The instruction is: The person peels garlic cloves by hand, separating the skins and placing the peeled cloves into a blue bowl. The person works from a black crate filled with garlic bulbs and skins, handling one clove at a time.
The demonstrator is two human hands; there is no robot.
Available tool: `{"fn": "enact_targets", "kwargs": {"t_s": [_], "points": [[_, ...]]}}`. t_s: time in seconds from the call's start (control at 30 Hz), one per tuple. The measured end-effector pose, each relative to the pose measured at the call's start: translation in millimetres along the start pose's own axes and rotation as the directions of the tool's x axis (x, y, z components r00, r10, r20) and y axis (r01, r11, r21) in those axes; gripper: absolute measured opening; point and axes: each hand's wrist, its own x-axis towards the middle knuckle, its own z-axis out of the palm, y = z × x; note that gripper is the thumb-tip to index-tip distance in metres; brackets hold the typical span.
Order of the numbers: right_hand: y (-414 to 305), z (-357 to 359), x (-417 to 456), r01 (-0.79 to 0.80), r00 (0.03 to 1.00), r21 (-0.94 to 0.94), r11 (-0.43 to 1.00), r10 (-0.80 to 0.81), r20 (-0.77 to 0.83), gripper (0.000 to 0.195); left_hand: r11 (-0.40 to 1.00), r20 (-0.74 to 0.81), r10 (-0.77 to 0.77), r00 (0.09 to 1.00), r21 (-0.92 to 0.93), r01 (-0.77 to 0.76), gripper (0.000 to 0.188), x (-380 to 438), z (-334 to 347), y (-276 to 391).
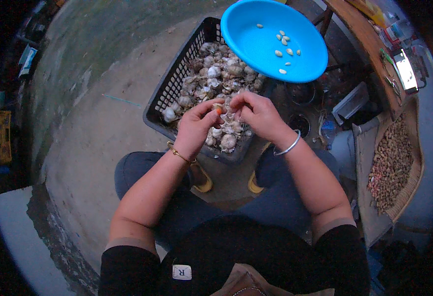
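Note:
Held between the thumb and fingers of my left hand (197, 120) is a small garlic clove (217, 106). A bright orange spot shows at that thumb's tip. Just to its right, my right hand (258, 110) has its fingertips drawn together; whether a bit of skin is pinched there cannot be made out. Both hands hover over a black plastic crate (153, 107) with slatted sides, heaped with garlic bulbs (213, 72) and loose papery skins. At the crate's far right corner rests a blue plastic basin (253, 40), with several peeled garlic cloves (284, 41) scattered on its bottom.
To the right, a wooden table (364, 40) carries a lit phone (406, 70) and scissors (393, 86). Below it stands a woven tray (405, 199) of peanuts (392, 162). A plastic bottle (328, 129) lies near the crate. A thin blue stick (122, 100) is on the concrete floor (102, 137).

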Motion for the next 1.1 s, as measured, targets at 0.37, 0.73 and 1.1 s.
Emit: {"fn": "enact_targets", "kwargs": {"t_s": [0.37, 0.73, 1.1], "points": [[-9.6, 0.9, -4.1, -0.39, 0.915, 0.221, 0.894, 0.349, 0.204, 0.015, 0.379, 0.223, 0.556, 0.801, 0.79, -0.483, 0.025, 0.0, 6.8, 0.2], [3.8, 0.5, -1.8, -0.082, 0.996, -0.239, 0.968, 0.087, 0.012, 0.013, 0.991, -0.029, 0.118, 0.993, 0.064, -0.116, 0.027, 0.6, 4.0, -0.5], [-9.6, -10.4, -2.9, -0.195, 0.971, 0.176, 0.965, 0.164, 0.174, 0.013, 0.98, 0.116, 0.098, 0.988, -0.185, -0.075, 0.02, 4.0, -5.2, -2.2]]}}
